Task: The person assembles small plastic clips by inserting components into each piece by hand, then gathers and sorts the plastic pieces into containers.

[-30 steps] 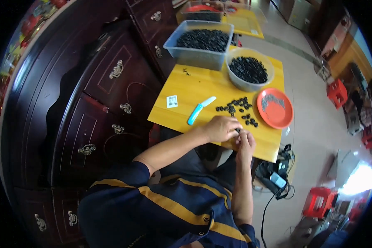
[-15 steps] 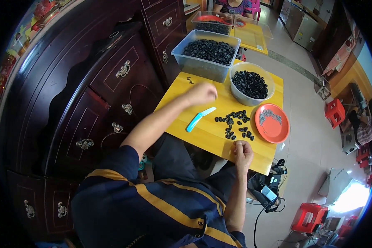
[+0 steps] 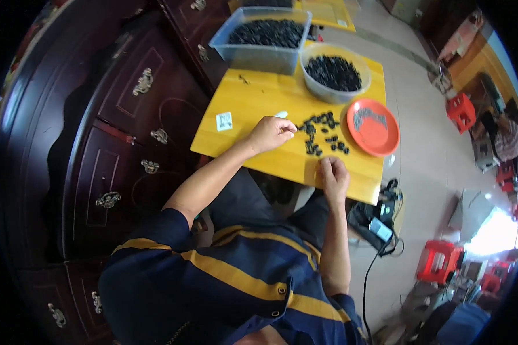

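Observation:
Small black oval pieces (image 3: 322,121) lie loosely grouped on the yellow table (image 3: 247,103). At the left edge of this group is my left hand (image 3: 273,134), its fingers pinched together; what they hold, if anything, is too small to make out. Beneath that hand a knife mostly disappears, with only its pale blade (image 3: 281,114) showing. My right hand (image 3: 334,175) hovers by the table's near edge, thumb and forefinger closed, just below the nearest pieces. Anything in its fingertips is blurred. Right of the group rests an orange-red plate (image 3: 374,142) with small grey bits (image 3: 369,118) on it.
A round translucent tub (image 3: 338,95) and a large rectangular bin (image 3: 256,56), both filled with black pieces, stand at the table's far side. A small white printed card (image 3: 224,121) lies at the left. Dark wooden cabinets (image 3: 126,132) flank the left; red stools (image 3: 438,261) stand on the right.
My left hand has come down and nearer to the black pieces, now covering most of the knife. The view has tilted, shifting the table upward. The white card now shows at the left.

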`<state>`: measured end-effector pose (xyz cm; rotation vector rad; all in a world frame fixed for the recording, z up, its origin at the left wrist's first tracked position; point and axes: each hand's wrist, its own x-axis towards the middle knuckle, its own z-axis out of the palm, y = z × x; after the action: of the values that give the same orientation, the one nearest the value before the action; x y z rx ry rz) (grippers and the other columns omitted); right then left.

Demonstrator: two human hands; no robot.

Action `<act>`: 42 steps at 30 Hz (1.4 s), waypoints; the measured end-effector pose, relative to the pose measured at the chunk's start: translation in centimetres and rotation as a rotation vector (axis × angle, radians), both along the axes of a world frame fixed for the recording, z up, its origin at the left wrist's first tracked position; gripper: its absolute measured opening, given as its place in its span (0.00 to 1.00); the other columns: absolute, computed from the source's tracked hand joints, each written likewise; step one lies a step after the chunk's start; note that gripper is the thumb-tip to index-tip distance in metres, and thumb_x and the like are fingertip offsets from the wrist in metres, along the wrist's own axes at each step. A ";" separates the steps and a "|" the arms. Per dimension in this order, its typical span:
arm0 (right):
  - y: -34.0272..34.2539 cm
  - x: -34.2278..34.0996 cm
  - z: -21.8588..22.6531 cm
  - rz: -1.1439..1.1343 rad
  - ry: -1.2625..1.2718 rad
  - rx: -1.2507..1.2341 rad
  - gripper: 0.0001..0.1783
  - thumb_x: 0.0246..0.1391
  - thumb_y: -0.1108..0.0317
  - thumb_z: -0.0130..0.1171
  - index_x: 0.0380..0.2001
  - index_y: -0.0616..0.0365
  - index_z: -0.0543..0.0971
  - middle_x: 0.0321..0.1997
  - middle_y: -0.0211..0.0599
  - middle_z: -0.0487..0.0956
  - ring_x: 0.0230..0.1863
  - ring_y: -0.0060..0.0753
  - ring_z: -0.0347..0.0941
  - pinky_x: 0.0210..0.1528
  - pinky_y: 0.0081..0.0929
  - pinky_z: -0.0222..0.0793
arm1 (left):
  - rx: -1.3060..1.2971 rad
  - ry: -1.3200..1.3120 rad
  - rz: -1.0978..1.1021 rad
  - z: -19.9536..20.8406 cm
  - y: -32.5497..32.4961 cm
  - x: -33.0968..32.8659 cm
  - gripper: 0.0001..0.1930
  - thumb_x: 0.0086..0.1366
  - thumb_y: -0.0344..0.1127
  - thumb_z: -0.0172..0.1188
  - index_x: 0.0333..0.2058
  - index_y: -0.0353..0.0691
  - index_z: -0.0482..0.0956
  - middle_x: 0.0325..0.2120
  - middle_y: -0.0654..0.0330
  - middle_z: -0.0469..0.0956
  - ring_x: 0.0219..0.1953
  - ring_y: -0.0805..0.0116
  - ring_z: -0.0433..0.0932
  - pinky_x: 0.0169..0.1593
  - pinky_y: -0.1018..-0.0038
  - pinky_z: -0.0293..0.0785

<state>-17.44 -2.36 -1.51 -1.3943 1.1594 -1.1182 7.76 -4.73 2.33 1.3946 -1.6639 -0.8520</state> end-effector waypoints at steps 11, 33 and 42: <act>0.5 -0.1 -0.2 0.009 -0.149 0.059 0.10 0.63 0.66 0.58 0.35 0.62 0.80 0.25 0.22 0.77 0.26 0.13 0.68 0.29 0.15 0.64 | -0.173 -0.492 0.000 -0.8 1.0 -5.7 0.08 0.57 0.36 0.63 0.35 0.41 0.82 0.31 0.57 0.80 0.35 0.56 0.81 0.39 0.62 0.77; 0.2 -0.2 -0.6 0.019 -0.310 0.027 0.09 0.62 0.66 0.59 0.34 0.62 0.80 0.25 0.22 0.76 0.27 0.13 0.69 0.32 0.15 0.66 | -0.084 -0.568 0.060 -0.5 0.2 -7.3 0.05 0.58 0.33 0.60 0.30 0.39 0.76 0.31 0.52 0.80 0.37 0.50 0.79 0.41 0.58 0.75; 0.4 -0.5 -0.4 -0.003 -0.214 0.036 0.10 0.60 0.65 0.60 0.35 0.62 0.80 0.24 0.24 0.77 0.27 0.12 0.70 0.31 0.17 0.68 | 0.109 -0.754 -0.053 0.8 -0.6 -7.5 0.05 0.57 0.34 0.59 0.28 0.40 0.78 0.28 0.54 0.81 0.34 0.52 0.81 0.39 0.59 0.75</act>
<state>-17.98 -1.95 -1.94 -1.2126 1.0229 -1.2107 0.23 -5.37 3.14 1.8999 -2.2342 -0.4607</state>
